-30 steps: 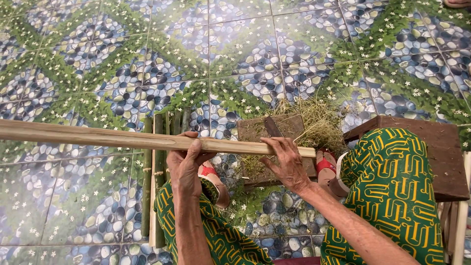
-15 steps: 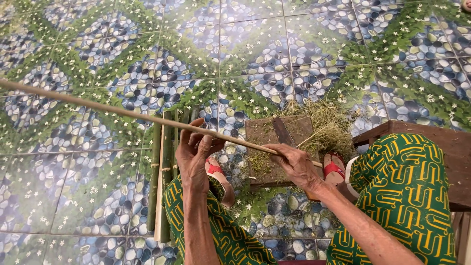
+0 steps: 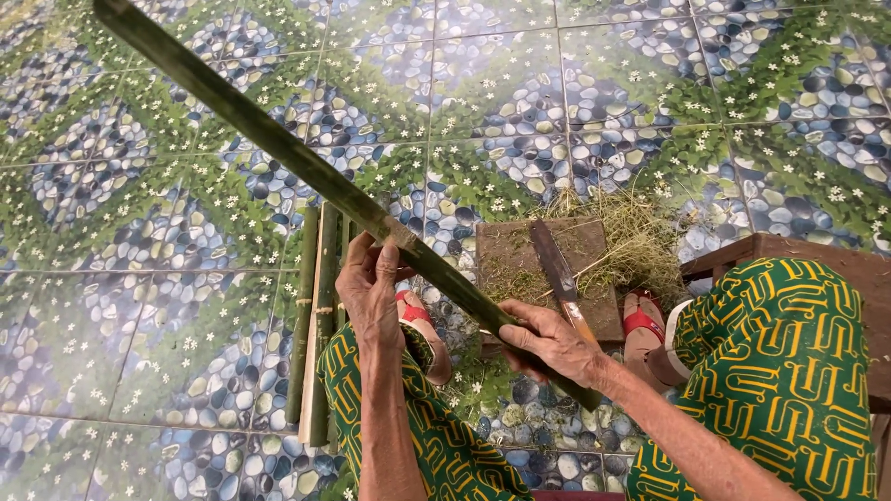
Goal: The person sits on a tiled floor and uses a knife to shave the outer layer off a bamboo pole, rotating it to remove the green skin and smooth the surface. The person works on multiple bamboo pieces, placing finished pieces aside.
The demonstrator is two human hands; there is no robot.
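I hold a long green bamboo strip (image 3: pixel 278 148) that slants from the upper left down to my lap. My left hand (image 3: pixel 371 292) grips it near the middle, fingers curled under it. My right hand (image 3: pixel 552 343) is closed around its lower end, just in front of my knee. Beyond my right hand a wooden chopping block (image 3: pixel 510 260) lies on the tiled floor, with a long knife (image 3: pixel 557 269) resting across it and a heap of thin green shavings (image 3: pixel 631 241) on its right side.
Several split bamboo strips (image 3: pixel 316 325) lie side by side on the floor left of my left hand. My feet wear red sandals (image 3: pixel 640 325). A low wooden stool (image 3: pixel 835 269) is under my right leg. The floor (image 3: pixel 139 278) is patterned tile.
The bamboo strip has swung from nearly level to a steep slant, its far end rising toward the upper left. Its green side now faces up. Both hands kept their grip.
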